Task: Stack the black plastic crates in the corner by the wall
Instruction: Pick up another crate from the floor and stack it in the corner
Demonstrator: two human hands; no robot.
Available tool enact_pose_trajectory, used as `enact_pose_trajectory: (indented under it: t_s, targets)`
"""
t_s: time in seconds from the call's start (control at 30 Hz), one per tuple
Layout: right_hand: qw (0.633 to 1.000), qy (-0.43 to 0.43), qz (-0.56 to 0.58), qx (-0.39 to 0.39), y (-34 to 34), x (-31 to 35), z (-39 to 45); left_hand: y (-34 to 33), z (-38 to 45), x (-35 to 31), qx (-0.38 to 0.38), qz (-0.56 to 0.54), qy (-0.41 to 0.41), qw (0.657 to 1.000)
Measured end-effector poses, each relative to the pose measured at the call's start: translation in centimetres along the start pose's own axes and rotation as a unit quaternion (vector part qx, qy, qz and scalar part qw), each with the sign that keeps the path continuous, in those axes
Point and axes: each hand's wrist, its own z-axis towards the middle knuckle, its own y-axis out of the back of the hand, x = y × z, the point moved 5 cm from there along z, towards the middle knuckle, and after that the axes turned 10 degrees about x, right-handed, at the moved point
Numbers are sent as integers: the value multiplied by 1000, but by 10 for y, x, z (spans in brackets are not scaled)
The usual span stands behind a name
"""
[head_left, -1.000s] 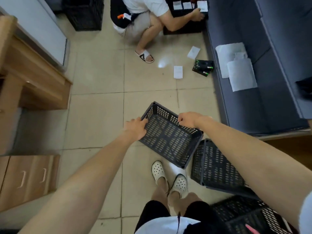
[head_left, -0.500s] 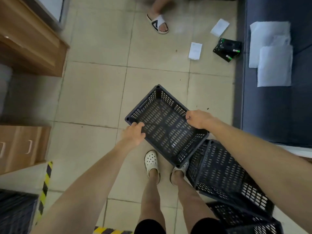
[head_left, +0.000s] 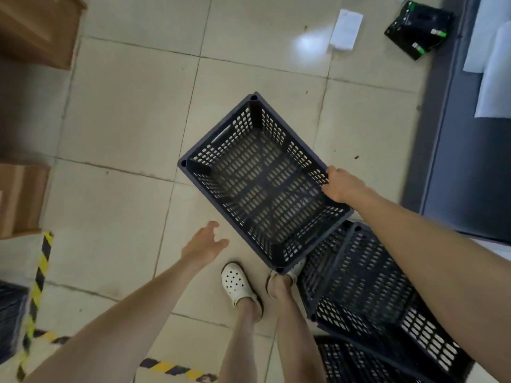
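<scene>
The step in hand looks like the carry: one black plastic crate [head_left: 262, 186] is up off the tiled floor [head_left: 119, 111], filling the centre of the frame, open side up and empty, turned so one corner points to the top of the picture. The right hand [head_left: 341, 186] closes over its rim on the right side, fingers curled round the edge, and it appears to bear the whole crate alone. The left hand [head_left: 204, 246] hangs at lower centre, just left of the crate and clear of it, palm spread and fingers loosely apart, holding nothing. More black crates [head_left: 381, 297] lie tilted in a loose pile at lower right, beside the person's white clogs [head_left: 237, 284]. Part of another dark crate stack [head_left: 11, 313] shows at the lower left edge, past a yellow-and-black floor stripe [head_left: 38, 280]; that may be the corner. The next move probably calls for the free hand to catch the near rim, so the crate sits level before it is lowered squarely onto a stack.
</scene>
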Motion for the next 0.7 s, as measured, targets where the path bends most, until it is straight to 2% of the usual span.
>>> enact_pose_trajectory:
  t_s: [0.13, 0.3, 0.43, 0.57, 0.7]
  targets:
    - [1000, -6, -1, -19, -5, -8, 36, -4, 47, 0, 4, -54, 21, 998]
    - [1000, -10, -4, -29, -5, -8, 81, -5, 101, 0, -30, -187, 60, 980]
    - [999, -7, 27, -21, -13, -4, 114, -20, 134, 2, -14, -322, 73, 944]
    - [993, -10, 111, -39, -16, 0, 129, -39, 149, -1, 18, -481, 42, 876]
    - [990, -26, 138, -22, -12, 1, 127, -33, 148, 3, 28, -501, 20, 865]
